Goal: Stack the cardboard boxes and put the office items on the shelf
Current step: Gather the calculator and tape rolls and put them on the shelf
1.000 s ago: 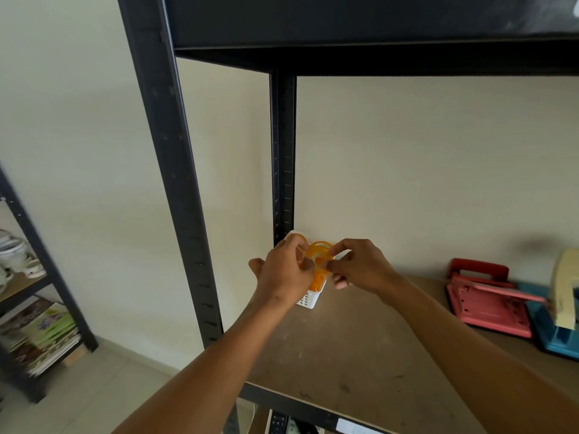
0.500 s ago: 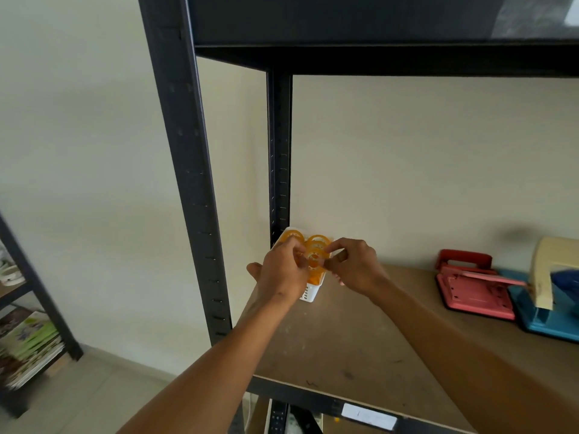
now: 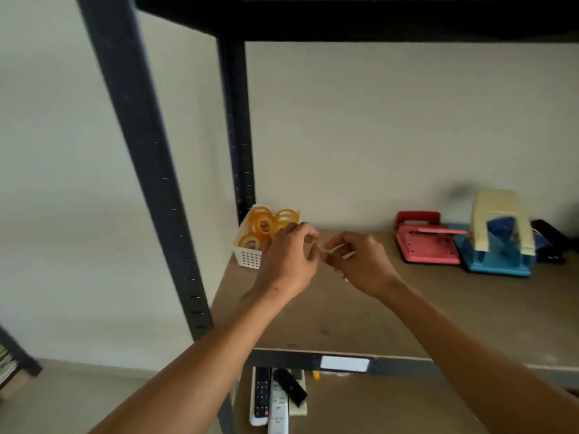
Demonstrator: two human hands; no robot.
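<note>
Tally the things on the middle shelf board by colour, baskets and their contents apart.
White: 1, the basket
Orange: 1 lot of tape rolls, too crowded to count singly
Red: 1, the hole punch
Blue and cream: 1, the tape dispenser
Black: 1, an unclear item
Total: 5

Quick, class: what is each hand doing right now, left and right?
Left hand: fingers curled, beside the white basket of tape rolls; whether it pinches anything cannot be told.
Right hand: fingers curled; something small and pale seems pinched, too blurred to tell.
</note>
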